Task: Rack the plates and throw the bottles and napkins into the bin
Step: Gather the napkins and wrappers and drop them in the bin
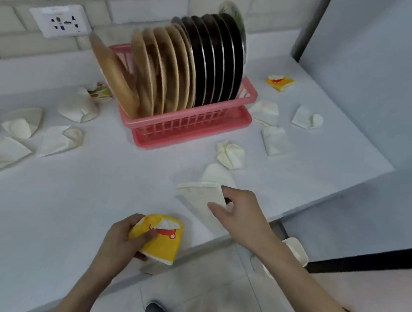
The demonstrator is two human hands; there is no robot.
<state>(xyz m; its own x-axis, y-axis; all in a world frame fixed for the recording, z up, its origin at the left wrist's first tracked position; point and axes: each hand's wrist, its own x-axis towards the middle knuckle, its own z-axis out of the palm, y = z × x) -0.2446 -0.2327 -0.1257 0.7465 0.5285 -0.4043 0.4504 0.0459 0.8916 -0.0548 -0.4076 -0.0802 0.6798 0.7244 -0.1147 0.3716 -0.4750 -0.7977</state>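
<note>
My left hand (125, 237) grips a crumpled yellow printed napkin (160, 241) near the counter's front edge. My right hand (241, 213) pinches a corner of a white napkin (199, 195) lying on the counter. A pink dish rack (193, 126) at the back holds several tan plates (156, 74) and several black plates (215, 59) standing on edge. Several white napkins lie scattered, among them a group at the left (19, 124) and another at the right (278, 140). Yellow napkins lie at the back right (280, 81) and left of the rack (99, 91).
The white counter (53, 212) ends at a front edge running diagonally above the tiled floor (217, 294). A white object (295, 249) sits on the floor below my right forearm. A wall socket (60, 20) is on the brick wall. A pale panel (392, 64) stands at the right.
</note>
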